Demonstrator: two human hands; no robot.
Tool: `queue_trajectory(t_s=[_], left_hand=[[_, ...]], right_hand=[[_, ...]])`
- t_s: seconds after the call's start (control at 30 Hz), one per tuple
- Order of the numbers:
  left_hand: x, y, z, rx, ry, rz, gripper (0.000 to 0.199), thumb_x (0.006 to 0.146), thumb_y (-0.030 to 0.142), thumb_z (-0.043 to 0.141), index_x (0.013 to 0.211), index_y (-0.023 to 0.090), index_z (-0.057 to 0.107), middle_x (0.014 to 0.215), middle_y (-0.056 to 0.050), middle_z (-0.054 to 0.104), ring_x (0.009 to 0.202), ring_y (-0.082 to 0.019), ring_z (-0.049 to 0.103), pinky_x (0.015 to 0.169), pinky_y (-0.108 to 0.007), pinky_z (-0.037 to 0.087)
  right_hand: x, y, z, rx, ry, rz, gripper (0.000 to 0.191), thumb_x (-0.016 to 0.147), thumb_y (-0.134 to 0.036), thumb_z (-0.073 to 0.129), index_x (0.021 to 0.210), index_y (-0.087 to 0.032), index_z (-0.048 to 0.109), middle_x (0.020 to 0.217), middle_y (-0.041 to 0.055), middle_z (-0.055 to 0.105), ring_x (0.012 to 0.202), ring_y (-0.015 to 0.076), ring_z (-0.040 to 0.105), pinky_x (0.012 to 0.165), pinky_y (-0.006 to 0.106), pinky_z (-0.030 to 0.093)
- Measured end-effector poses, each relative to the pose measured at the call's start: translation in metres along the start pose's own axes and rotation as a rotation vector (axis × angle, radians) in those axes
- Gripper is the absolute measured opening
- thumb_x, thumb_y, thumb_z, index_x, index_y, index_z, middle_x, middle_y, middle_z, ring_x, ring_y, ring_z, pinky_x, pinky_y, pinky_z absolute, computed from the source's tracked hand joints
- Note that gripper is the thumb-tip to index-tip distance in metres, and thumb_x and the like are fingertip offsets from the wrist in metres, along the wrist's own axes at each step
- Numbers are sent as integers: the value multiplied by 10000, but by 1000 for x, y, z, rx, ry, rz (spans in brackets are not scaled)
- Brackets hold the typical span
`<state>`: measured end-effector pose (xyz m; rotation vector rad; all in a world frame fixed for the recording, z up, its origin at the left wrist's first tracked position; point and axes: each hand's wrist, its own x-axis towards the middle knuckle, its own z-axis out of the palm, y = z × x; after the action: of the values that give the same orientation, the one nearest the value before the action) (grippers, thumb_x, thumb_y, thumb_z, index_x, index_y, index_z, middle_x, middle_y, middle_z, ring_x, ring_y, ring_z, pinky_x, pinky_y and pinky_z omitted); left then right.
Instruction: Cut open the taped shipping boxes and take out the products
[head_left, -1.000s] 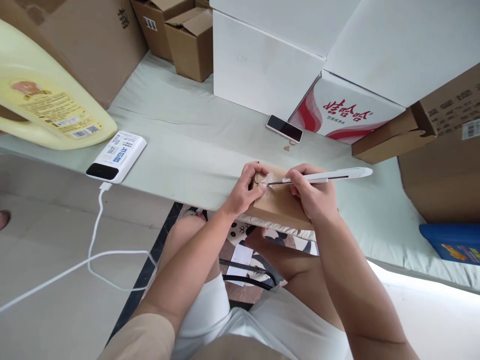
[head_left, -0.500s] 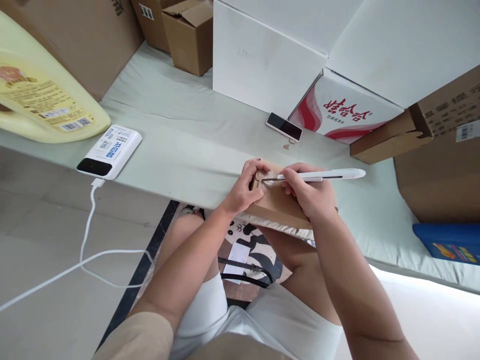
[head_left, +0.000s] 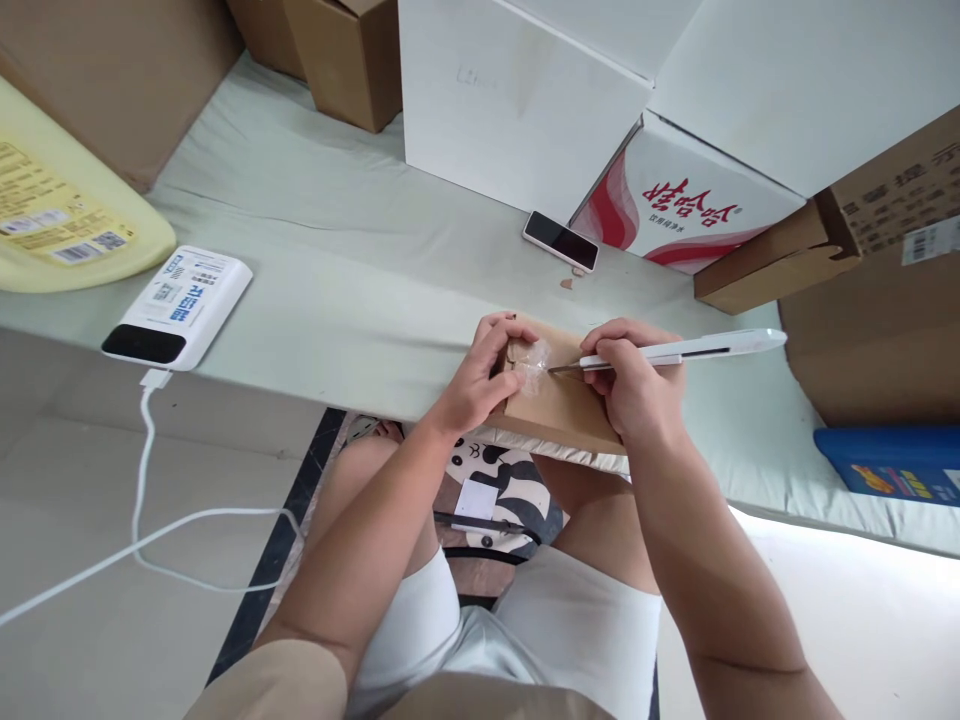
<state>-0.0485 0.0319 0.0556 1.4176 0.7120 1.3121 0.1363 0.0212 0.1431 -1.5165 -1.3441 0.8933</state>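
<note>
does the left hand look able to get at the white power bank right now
Probably, if the left hand lets go of the cardboard box: only pale green cloth shows between it and the white power bank, though reach is hard to judge.

A long counter (head_left: 330, 270) covered in pale grey-green, wrinkled cloth carries everything. At its front edge lies a flat brown cardboard box (head_left: 574, 405). To the left sit a white, rounded rectangular device (head_left: 187, 300) with a black end panel and a pale-yellow plastic jug (head_left: 75, 230) just beside it. Towards the back lies a slim white-edged device (head_left: 561, 241) with a dark face, a small brown scrap (head_left: 567, 284) near it. Brown cardboard cartons (head_left: 360, 65) and plain white boxes (head_left: 517, 110) line the rear.
</note>
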Motion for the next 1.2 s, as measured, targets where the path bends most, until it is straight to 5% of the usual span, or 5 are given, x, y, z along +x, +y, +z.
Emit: queue_trajectory(t_s=[0.27,0.53,0.83,1.03,1.2], left_hand=[[-10,-5,-13,-49,8,10,563,701,191,540,1251,298,591,1199,-50,588,1133,-263,541,1115,-463,439],[-21,11,-14,122,11,46,418,799,271,654,1215,285,613,1217,-69,605,1160,-250,576,1063,-398,492],[-9,25,2,125,208,-73,198,887,409,663,858,214,639,901,-25,634,817,-153,576,735,-278,479],[-3,27,6,351,520,97,295,810,292,736,698,218,472,655,51,442,623,-114,418,621,-262,396],[-10,36,12,511,261,318,360,971,415,591,672,216,594,728,-11,560,732,-156,541,741,-320,504]], right_hand=[[-2,-16,-4,409,284,-215,112,676,-316,600,690,-218,547,610,-57,496,426,75,472,399,217,346],[-29,59,-117,-190,798,-169,173,899,-439,452,918,-269,477,608,-73,370,493,137,423,539,289,419],[-25,136,-146,-737,332,315,512,622,-297,621,1117,-169,622,881,85,671,820,237,582,808,399,463],[-18,107,-132,-524,362,56,407,825,-499,516,1069,-196,634,1040,111,681,981,242,639,870,395,509],[-40,71,-102,-156,106,-492,557,1001,-565,296,851,-229,714,884,96,697,953,266,655,962,479,497]])
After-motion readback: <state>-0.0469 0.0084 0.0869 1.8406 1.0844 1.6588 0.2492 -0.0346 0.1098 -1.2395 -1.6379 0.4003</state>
